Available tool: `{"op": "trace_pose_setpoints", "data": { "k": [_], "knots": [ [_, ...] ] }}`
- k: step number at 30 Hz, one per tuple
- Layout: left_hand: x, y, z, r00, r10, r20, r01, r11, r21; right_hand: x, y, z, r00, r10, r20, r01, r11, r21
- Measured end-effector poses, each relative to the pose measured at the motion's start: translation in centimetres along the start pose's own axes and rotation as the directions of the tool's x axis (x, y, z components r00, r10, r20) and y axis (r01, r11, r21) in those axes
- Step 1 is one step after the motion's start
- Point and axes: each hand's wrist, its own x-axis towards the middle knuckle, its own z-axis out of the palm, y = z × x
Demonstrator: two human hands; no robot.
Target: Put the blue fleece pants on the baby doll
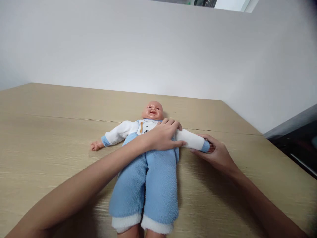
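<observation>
A baby doll (160, 181) lies on its back, its head away from me, in a white top and blue fleece trousers with white cuffs. Its arm on my right stretches out sideways. A smooth white covering (192, 139) lies around that arm down to the blue cuff (205, 146), plainer than the fuzzy other sleeve (120, 132). My left hand (164, 135) reaches across the doll's chest and is closed around the upper arm, thumb on the near side. At the cuff end, my right hand (216, 153) curls around the doll's wrist and hand.
The doll rests on a light wooden table (56, 142) with a seam running across it. Beyond the table's far edge stands a pale wall (111, 49) with an opening at the top. A dark glossy object (299, 142) is at the far right.
</observation>
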Motion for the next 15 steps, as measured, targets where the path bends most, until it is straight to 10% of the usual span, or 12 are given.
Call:
{"op": "trace_pose_setpoints", "data": {
  "k": [7, 15],
  "knots": [
    [-0.3, -0.4, 1.2, 0.999, 0.031, -0.013, -0.030, 0.997, 0.069, -1.7, -2.7, 2.7, 0.997, 0.056, -0.054, -0.040, 0.965, 0.259],
    [-1.3, -1.5, 1.5, 0.962, -0.008, -0.274, -0.027, 0.992, -0.122, -1.9, -1.4, 4.3, 0.985, 0.164, 0.057, -0.173, 0.907, 0.385]
  ]
}}
